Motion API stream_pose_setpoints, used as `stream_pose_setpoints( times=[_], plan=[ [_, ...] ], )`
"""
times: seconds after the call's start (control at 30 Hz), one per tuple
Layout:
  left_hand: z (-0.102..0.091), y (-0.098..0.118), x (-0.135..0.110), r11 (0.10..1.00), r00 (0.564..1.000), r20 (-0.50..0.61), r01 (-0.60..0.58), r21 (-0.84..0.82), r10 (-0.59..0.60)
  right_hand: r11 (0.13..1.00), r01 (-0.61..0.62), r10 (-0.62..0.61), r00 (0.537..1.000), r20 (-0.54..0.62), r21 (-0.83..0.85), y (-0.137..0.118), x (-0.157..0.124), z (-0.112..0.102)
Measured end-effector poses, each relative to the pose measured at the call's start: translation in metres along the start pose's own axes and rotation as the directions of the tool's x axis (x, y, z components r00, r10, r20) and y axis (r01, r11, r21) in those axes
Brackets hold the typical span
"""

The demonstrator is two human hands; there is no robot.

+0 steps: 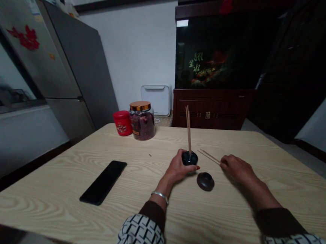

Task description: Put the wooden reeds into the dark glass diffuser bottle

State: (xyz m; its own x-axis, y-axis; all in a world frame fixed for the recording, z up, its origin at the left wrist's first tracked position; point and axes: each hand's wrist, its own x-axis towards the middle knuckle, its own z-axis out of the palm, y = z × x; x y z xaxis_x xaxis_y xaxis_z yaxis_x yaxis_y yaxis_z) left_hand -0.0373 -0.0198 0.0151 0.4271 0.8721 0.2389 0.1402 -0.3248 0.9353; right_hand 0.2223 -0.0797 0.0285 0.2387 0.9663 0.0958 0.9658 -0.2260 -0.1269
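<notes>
Tabletop point(70, 163) carries loose sticks point(208, 156) just right of holder point(190, 158), long axis toward it; right hand point(235, 167) pinches their ends, left hand point(180, 167) clamps holder.

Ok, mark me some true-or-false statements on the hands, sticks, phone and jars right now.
1. The left hand grips the dark holder, with upright sticks in it. True.
2. The right hand holds the phone. False: it is at the loose sticks lying flat; the phone lies untouched, left of the left hand.
3. The glass jar has its lid on. True.
4. The red tin stands right of the jar. False: it is left of it.
</notes>
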Motion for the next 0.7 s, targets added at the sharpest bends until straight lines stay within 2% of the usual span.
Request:
stream_pose_setpoints(
  times=[0.13,0.37,0.5,0.6,0.7],
  plan=[
    [0.0,0.001,0.0,1.0,1.0,0.002,0.0,0.001,0.0,0.999,-0.006,0.007,1.0,0.009,-0.036,-0.004,0.0,0.0],
    [0.001,-0.003,0.001,1.0,1.0,-0.002,-0.006,0.013,0.006,0.998,-0.042,0.041,0.999,0.016,0.056,-0.003,0.002,0.002],
    [0.001,-0.003,0.001,1.0,1.0,-0.005,-0.011,0.01,0.011,0.996,-0.018,0.019,1.0,-0.01,0.085,-0.004,0.001,0.005],
    [0.0,-0.004,0.001,1.0,1.0,0.001,-0.01,0.005,0.01,0.994,0.032,-0.023,0.996,-0.086,0.106,-0.004,-0.001,0.004],
    [0.0,-0.004,0.001,1.0,1.0,0.002,-0.011,-0.006,0.011,0.98,0.128,-0.079,0.954,-0.291,0.155,-0.006,-0.001,-0.008]
  ],
)
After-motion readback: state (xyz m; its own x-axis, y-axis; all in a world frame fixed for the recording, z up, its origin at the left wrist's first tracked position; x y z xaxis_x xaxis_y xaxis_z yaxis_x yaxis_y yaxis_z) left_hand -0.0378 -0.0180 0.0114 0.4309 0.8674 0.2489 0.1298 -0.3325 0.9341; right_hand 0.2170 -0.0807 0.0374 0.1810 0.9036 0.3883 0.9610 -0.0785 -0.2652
